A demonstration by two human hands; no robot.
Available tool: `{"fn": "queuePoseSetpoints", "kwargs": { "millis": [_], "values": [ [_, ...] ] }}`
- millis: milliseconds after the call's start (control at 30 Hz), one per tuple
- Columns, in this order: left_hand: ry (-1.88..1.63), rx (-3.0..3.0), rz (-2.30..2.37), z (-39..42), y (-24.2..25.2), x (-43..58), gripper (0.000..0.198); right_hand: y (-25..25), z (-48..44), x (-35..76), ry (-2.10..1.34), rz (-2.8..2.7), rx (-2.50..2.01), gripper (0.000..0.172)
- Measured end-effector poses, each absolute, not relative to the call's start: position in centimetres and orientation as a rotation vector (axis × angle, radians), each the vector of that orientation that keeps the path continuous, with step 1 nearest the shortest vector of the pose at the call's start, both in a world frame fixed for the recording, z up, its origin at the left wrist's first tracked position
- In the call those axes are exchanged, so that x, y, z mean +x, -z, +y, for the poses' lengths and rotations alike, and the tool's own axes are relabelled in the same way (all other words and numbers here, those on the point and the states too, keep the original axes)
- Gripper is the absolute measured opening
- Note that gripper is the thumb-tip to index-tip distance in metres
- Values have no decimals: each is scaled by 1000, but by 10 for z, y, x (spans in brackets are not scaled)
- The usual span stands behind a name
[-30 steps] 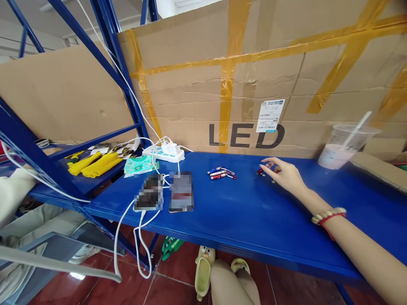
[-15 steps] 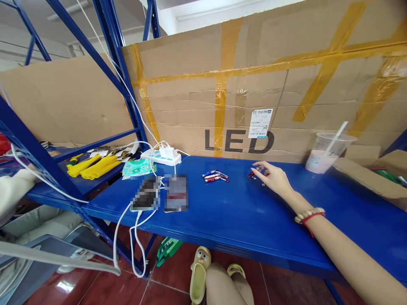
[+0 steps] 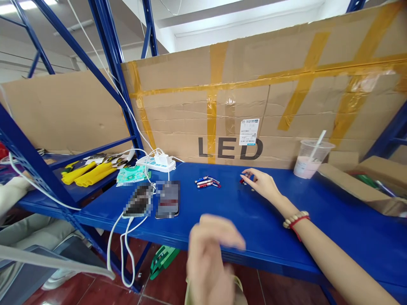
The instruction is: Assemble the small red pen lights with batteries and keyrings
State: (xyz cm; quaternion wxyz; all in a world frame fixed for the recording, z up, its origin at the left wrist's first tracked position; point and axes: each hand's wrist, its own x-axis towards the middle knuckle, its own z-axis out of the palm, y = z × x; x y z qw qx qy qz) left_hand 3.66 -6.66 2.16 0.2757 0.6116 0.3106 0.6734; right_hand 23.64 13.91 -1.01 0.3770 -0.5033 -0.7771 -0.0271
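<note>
My right hand lies on the blue shelf top, fingers curled around a small red flashlight. A tiny button-like part sits on the shelf just under the hand. Three small keychain flashlights, blue and red, lie a little to the left. My left hand is raised in front of the shelf edge, blurred, with fingers loosely bent and nothing seen in it.
Two phones on white charging cables lie at the left, behind them a power strip. A plastic cup with a straw stands at the right, beside an open cardboard box. A big LED carton backs the shelf. Yellow gloves lie far left.
My left hand has risen into view in front of the shelf. The view has tilted upward; my right hand stays at the small red flashlight.
</note>
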Motion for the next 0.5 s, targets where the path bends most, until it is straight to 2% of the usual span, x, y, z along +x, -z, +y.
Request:
{"fn": "queuePoseSetpoints", "kwargs": {
  "millis": [100,200,267,367,500],
  "values": [
    [-1676,2061,987,6,-31,52,15,8,138,239,67,-2009,-1251,28],
    [-1302,2324,1291,78,-22,60,34,6,139,244,116,-2004,-1244,29],
    [-1054,2445,1427,112,-10,62,35,5,139,247,148,-1994,-1233,30],
    [-876,2593,1456,135,5,62,33,1,136,247,133,-2009,-1207,29],
    [-869,2687,1368,136,15,63,41,-3,130,238,73,-2091,-1168,28]
  ]
}}
